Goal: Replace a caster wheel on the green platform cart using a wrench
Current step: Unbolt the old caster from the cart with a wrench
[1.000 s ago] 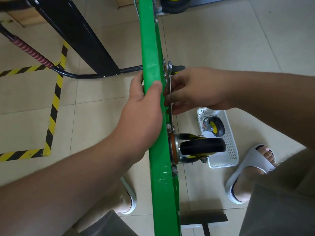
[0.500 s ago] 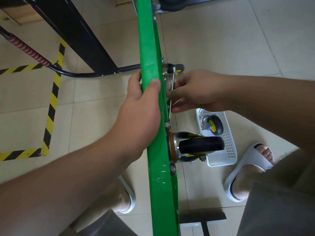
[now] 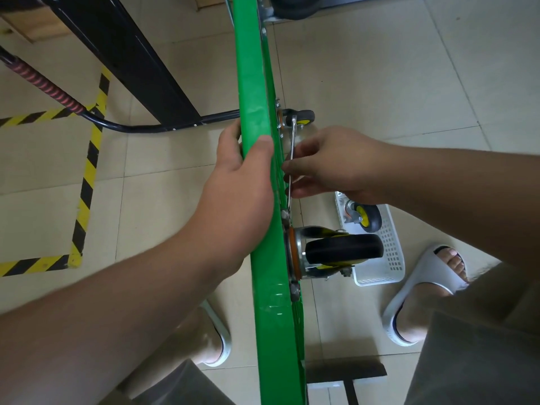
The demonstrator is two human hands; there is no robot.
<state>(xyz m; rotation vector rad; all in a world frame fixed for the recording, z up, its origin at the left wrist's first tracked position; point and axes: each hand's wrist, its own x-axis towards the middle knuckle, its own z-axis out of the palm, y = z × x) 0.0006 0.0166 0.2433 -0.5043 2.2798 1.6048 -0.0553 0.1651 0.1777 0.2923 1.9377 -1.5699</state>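
We see the green cart [image 3: 257, 171] standing on its edge like a wall down the middle, so no hand can cross it. At 9 o'clock of it the floor [image 3: 163, 206] is open, but a black frame [image 3: 122, 54] blocks 11 o'clock. At 3 o'clock the room is tight: a big wheel [image 3: 344, 249] sticks out, and a white basket [image 3: 388, 258] sits just beside it. Far off at 2 o'clock the tiles are bare.
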